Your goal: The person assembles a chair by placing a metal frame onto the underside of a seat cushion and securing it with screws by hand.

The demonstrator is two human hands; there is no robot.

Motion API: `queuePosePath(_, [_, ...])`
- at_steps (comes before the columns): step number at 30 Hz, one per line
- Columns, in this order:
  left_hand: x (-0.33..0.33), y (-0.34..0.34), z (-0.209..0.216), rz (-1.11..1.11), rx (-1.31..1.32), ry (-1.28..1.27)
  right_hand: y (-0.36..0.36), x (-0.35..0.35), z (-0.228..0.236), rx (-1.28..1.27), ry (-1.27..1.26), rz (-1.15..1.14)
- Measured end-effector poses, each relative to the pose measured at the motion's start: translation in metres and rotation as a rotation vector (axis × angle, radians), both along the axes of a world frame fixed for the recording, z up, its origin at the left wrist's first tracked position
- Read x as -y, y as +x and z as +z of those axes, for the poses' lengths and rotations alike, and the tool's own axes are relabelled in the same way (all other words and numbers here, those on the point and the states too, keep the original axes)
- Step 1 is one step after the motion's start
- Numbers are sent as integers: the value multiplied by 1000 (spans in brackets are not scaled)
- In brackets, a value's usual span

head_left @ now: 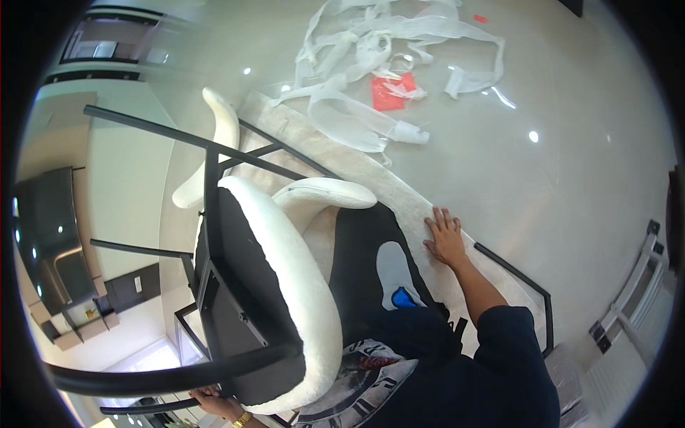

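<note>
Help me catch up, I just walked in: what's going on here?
A person has a white-padded chair tipped over, black underside showing. Their left hand is by one of its legs, grip unclear; their right hand lies spread on the pale mat. Crumpled white strips lie on the glossy floor beyond.

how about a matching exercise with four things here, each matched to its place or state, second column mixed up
Column 1
1. right hand
2. white-padded chair
3. red square
4. left hand

Column 2
A. among white wrapping
B. gold band at its wrist
C. fingers spread on the beige mat
D. tipped, dark underside showing

Pairs: 1-C, 2-D, 3-A, 4-B
</note>
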State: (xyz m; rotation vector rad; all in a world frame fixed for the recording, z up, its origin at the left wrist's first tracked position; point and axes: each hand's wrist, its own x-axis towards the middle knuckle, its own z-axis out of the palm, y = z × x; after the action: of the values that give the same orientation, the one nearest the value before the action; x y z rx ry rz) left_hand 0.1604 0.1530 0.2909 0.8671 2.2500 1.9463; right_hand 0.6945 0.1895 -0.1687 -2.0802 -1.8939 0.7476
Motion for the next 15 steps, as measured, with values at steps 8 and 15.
queuePosePath(8, [12,-6,5,55,-3,-36,-21,-203,18,-411,407,29])
queuePosePath(15, [-21,24,21,45,-9,-28,-180,-466,6,-275,321,218])
